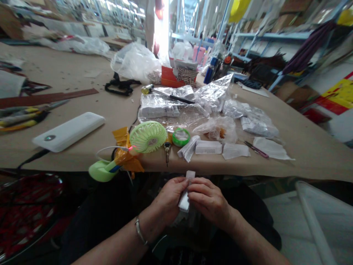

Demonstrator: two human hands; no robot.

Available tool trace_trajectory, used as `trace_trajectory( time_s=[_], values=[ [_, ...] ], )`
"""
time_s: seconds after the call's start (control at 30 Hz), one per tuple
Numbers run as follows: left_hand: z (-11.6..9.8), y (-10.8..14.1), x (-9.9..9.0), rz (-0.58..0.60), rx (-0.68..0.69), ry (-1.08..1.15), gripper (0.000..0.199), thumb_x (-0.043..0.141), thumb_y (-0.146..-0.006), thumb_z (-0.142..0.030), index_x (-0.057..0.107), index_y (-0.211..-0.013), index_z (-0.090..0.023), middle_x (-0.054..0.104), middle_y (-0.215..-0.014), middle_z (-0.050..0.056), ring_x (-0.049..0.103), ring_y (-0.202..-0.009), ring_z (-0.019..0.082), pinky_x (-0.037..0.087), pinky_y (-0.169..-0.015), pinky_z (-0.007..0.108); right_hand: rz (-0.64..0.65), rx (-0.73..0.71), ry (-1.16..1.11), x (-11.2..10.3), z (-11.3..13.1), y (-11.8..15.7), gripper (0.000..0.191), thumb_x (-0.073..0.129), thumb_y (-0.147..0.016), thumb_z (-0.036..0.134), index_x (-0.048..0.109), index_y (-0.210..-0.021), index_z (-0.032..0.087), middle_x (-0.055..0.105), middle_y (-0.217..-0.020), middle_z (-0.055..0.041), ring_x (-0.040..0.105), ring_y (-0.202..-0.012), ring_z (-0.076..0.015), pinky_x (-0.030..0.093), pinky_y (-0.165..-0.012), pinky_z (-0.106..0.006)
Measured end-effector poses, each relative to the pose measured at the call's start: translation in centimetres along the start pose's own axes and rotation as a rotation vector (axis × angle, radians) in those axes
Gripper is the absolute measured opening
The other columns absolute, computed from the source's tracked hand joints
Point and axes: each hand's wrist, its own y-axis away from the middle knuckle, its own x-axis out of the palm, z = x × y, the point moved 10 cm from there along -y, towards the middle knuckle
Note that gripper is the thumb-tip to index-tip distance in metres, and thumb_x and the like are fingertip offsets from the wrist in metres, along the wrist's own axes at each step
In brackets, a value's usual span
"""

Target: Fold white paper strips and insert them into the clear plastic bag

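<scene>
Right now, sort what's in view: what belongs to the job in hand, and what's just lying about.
Seems part of the job:
white strip, held between left hand and right hand
white slips, probably

Apparently just lying about:
green fan
white power bank
hammer
brown strip

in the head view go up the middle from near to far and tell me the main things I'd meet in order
White strip held in the left hand and right hand, printed paper slips, crumpled clear bag, black-handled tool with a yellow end, orange-red box.
</scene>
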Motion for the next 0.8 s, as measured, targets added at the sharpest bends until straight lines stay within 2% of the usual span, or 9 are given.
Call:
trace_trajectory(
  time_s=[0.1, 0.2, 0.27, 0.3, 0.4, 0.53, 0.63, 0.7, 0.8],
  values=[
    [0.2, 0.3, -0.2, -0.033, -0.049, -0.067, 0.006, 0.057, -0.078, -0.013, 0.060, -0.079, -0.008, 0.065, -0.064, 0.007, 0.060, -0.053, 0.013, 0.048, -0.052, 0.023, -0.109, 0.120, 0.165, -2.6, -2.6, 0.9, 0.037, 0.054, -0.084, 0.021, 0.048, -0.121, 0.020, 0.059, -0.114, -0.0096, 0.047, -0.116, -0.0248, 0.043, -0.095, -0.045],
    [0.4, 0.5, -0.8, -0.068, -0.069, -0.133, 0.008, 0.054, -0.082, -0.016, 0.058, -0.080, -0.009, 0.066, -0.066, 0.009, 0.063, -0.056, 0.015, 0.051, -0.055, 0.026, -0.246, 0.395, 0.506, -6.5, -6.9, 2.8, 0.048, 0.052, -0.085, 0.031, 0.041, -0.130, 0.016, 0.052, -0.123, -0.0158, 0.040, -0.121, -0.0310, 0.038, -0.096, -0.052],
    [0.6, 0.4, -1.0, -0.062, -0.068, -0.144, 0.008, 0.054, -0.082, -0.016, 0.057, -0.080, -0.009, 0.067, -0.067, 0.009, 0.063, -0.056, 0.015, 0.051, -0.055, 0.026, -0.200, 0.539, 0.691, -7.7, -9.4, 4.0, 0.055, 0.054, -0.084, 0.038, 0.041, -0.130, 0.011, 0.048, -0.127, -0.0196, 0.039, -0.121, -0.0356, 0.036, -0.095, -0.055],
    [0.7, 0.4, -1.1, -0.057, -0.070, -0.145, 0.008, 0.054, -0.082, -0.016, 0.057, -0.080, -0.009, 0.066, -0.066, 0.009, 0.063, -0.057, 0.015, 0.052, -0.055, 0.026, -0.151, 0.569, 0.742, -7.8, -10.4, 4.4, 0.051, 0.054, -0.084, 0.036, 0.044, -0.128, 0.011, 0.049, -0.127, -0.0189, 0.040, -0.119, -0.0359, 0.035, -0.094, -0.055],
    [0.9, 0.4, -1.1, -0.052, -0.071, -0.148, 0.008, 0.054, -0.082, -0.017, 0.057, -0.080, -0.009, 0.066, -0.066, 0.008, 0.063, -0.057, 0.015, 0.052, -0.055, 0.026, -0.088, 0.532, 0.755, -8.1, -11.7, 5.2, 0.032, 0.050, -0.087, 0.026, 0.055, -0.116, 0.015, 0.058, -0.118, -0.0123, 0.048, -0.111, -0.0302, 0.037, -0.093, -0.049],
    [0.7, 0.7, -0.9, -0.057, -0.065, -0.154, 0.009, 0.055, -0.081, -0.017, 0.058, -0.078, -0.009, 0.066, -0.066, 0.009, 0.062, -0.053, 0.014, 0.051, -0.053, 0.025, -0.215, 0.407, 0.605, -9.2, -11.0, 5.6, 0.017, 0.050, -0.087, 0.023, 0.063, -0.097, 0.018, 0.065, -0.099, -0.0080, 0.056, -0.098, -0.0233, 0.043, -0.089, -0.041],
    [0.6, 0.8, -0.9, -0.067, -0.062, -0.167, 0.011, 0.054, -0.082, -0.018, 0.059, -0.078, -0.009, 0.066, -0.067, 0.010, 0.061, -0.050, 0.013, 0.050, -0.052, 0.025, -0.352, 0.379, 0.409, -9.3, -9.0, 5.0, 0.014, 0.052, -0.086, 0.018, 0.064, -0.093, 0.021, 0.065, -0.096, -0.0071, 0.059, -0.095, -0.0216, 0.046, -0.086, -0.040],
    [0.6, 0.7, -0.9, -0.059, -0.059, -0.162, 0.012, 0.055, -0.081, -0.019, 0.060, -0.079, -0.009, 0.067, -0.068, 0.010, 0.060, -0.049, 0.013, 0.049, -0.051, 0.026, -0.404, 0.356, 0.237, -8.1, -7.0, 3.9, 0.017, 0.053, -0.084, 0.014, 0.063, -0.095, 0.022, 0.064, -0.099, -0.0071, 0.059, -0.098, -0.0216, 0.046, -0.087, -0.041],
    [0.5, 0.4, -0.6, -0.014, -0.019, -0.094, 0.013, 0.061, -0.077, -0.021, 0.062, -0.079, -0.008, 0.066, -0.067, 0.009, 0.058, -0.050, 0.013, 0.046, -0.050, 0.024, -0.271, 0.177, 0.047, -3.9, -2.5, 1.2, 0.021, 0.054, -0.082, 0.011, 0.063, -0.096, 0.024, 0.065, -0.097, -0.0057, 0.057, -0.104, -0.0227, 0.046, -0.088, -0.043]
  ],
)
